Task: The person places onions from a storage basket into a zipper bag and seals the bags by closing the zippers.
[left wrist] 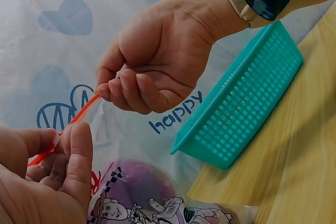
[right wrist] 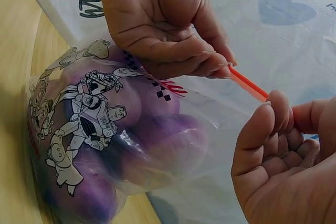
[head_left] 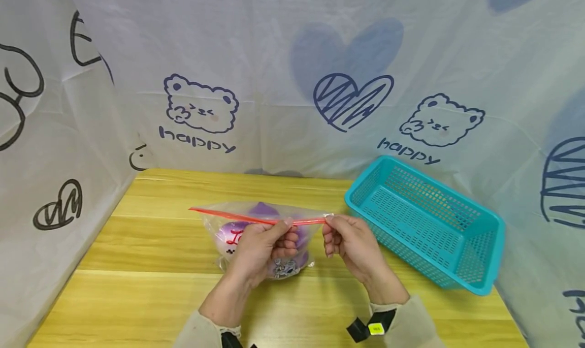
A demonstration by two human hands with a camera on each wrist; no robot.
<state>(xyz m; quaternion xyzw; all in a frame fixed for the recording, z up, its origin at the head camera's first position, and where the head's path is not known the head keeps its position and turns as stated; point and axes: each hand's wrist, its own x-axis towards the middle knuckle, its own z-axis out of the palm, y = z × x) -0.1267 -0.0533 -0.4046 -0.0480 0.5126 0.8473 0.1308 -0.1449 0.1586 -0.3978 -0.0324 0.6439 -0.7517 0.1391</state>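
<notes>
A clear zip bag [head_left: 215,231] with a red zip strip [head_left: 237,216] lies on the table, its printed cartoon figures [right wrist: 94,116] facing out in the right wrist view. Inside are several rounded purple things [right wrist: 163,145]; their kind cannot be told through the plastic. My left hand [head_left: 262,246] pinches the strip near its middle between thumb and fingers, in front of the bag. At the strip's right end, my right hand [head_left: 354,244] pinches the corner with thumb and forefinger. The strip runs taut between both hands, while its left end sticks out free.
A turquoise perforated basket [head_left: 416,272] stands right of my right hand, towards the table's back right corner. The yellow wood-grain table [head_left: 137,297] meets a white cloth [head_left: 274,134] with printed bears and hearts behind it.
</notes>
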